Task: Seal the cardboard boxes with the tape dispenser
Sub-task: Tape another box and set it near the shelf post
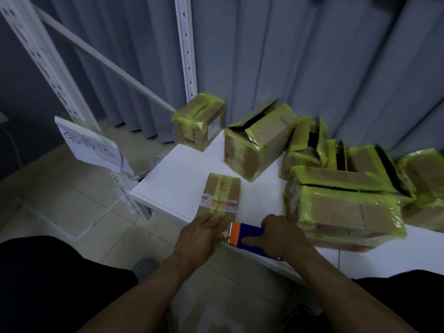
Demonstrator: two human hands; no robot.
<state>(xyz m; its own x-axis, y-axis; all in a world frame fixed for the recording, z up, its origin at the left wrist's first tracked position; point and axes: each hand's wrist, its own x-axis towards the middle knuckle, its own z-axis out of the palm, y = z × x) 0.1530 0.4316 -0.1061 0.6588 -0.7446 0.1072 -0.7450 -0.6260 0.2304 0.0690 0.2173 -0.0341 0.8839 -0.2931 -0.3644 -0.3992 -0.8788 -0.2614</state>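
On table (182, 179), left hand (199, 236) on one box (219, 195), right hand (283, 234) gripping one dispenser (249, 234).

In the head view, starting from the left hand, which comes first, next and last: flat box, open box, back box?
1. Small flat cardboard box with red-printed tape: touched by the left hand.
2. Open cardboard box with yellow-green tape: behind, to the right.
3. Closed yellow-green-taped cardboard box: farthest back, left side.
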